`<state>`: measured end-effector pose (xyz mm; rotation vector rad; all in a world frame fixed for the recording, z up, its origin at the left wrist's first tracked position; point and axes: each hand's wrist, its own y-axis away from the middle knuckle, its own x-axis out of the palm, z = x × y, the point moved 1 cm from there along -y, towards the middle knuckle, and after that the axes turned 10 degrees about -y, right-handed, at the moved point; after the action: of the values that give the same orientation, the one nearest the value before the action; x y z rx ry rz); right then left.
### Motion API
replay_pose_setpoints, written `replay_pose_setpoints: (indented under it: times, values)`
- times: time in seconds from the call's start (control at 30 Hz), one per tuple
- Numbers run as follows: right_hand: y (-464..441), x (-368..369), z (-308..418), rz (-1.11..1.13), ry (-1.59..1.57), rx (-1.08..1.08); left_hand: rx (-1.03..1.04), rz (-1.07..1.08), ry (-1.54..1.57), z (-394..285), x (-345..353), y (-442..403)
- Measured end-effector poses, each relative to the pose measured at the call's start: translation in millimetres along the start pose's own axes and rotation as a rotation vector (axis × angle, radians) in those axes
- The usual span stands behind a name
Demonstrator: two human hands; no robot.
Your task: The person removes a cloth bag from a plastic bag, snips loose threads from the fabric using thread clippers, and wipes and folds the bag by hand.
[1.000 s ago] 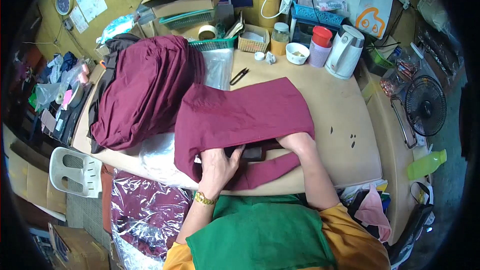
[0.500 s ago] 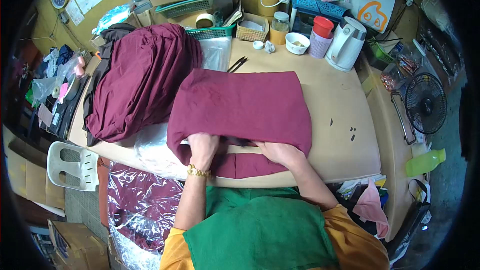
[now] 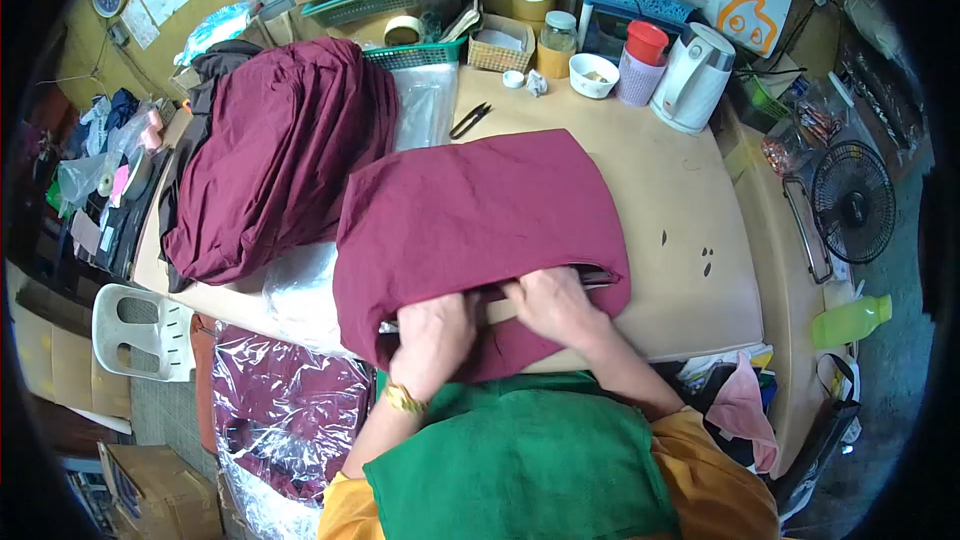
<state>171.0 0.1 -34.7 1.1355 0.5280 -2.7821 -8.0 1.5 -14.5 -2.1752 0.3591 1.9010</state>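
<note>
A folded maroon cloth piece (image 3: 480,205), open like a bag along its near side, lies in front of me. My left hand (image 3: 437,332) is closed at the left part of that opening, its fingers tucked under the upper layer and hidden. Toward the opening's right part, my right hand (image 3: 556,307) grips with bent fingers, the tips out of sight in the folds. Between the hands a strip of the tan tabletop or a lining shows; which one I cannot tell. The lower maroon layer hangs toward the table's near edge.
At left rests a pile of maroon cloth (image 3: 270,165) beside clear plastic bags (image 3: 425,105). Black thread snips (image 3: 470,120) lie beyond the cloth. Along the back stand a jar (image 3: 557,43), a white bowl (image 3: 594,76) and a kettle (image 3: 693,80). A fan (image 3: 852,205) is at right.
Both hands have shifted, the left one inward to the right and the right one slightly up. The cloth's near layer has come closer to me and its far edge now slants.
</note>
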Motion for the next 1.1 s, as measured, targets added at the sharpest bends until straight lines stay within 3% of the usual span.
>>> replay_pose_setpoints:
  times: [0.03,0.07,0.13,0.2,0.23,0.33,0.37,0.47,0.5,0.63,0.7,0.83,0.93,1.07,1.1]
  values:
    - [2.8,6.7,8.5,-0.061,-0.012,-0.042,0.147,-0.332,-0.125,-6.6,7.9,3.3]
    - [6.0,12.0,12.4,-0.119,0.014,-0.17,0.22,-0.51,-0.067,-8.2,17.1,2.6]
    - [20.2,29.9,9.1,-0.071,0.123,-0.22,0.25,-0.303,0.097,0.9,41.1,-3.5]
    - [29.8,34.1,11.8,-0.081,0.087,-0.209,0.132,-0.093,0.08,15.0,40.2,-10.5]
    - [31.1,34.3,12.3,-0.091,0.051,-0.199,0.11,-0.228,0.143,13.8,32.1,-8.5]
    - [35.8,40.1,4.3,-0.067,0.088,-0.202,0.249,-0.114,0.208,3.8,35.2,-9.6]
    - [37.0,39.7,4.3,-0.054,0.123,-0.204,0.339,-0.218,0.278,2.3,48.5,-8.8]
    - [42.5,30.6,10.6,0.104,0.092,-0.077,0.313,-0.124,0.257,-3.9,47.0,-1.7]
    - [46.0,27.3,7.4,0.174,0.036,-0.07,0.313,0.015,0.211,-8.4,40.0,-1.9]
    - [55.8,21.3,5.0,0.234,-0.01,-0.079,0.328,-0.027,0.217,-10.0,54.1,-1.2]
    - [55.5,7.1,13.2,0.317,0.194,-0.068,0.309,-0.157,-0.029,-14.4,53.4,-2.8]
    - [56.3,0.7,-0.6,0.371,0.089,-0.062,0.219,-0.021,-0.027,-15.5,45.8,-9.2]
    - [62.8,13.0,-6.8,0.27,0.125,-0.068,0.139,0.004,0.08,-14.8,42.4,-13.3]
    - [58.4,3.0,-5.7,0.273,0.026,-0.01,0.229,-0.038,0.049,-13.9,50.9,-9.8]
    - [55.9,-7.8,2.4,0.28,0.188,-0.008,0.289,-0.092,-0.007,-13.5,57.0,-10.7]
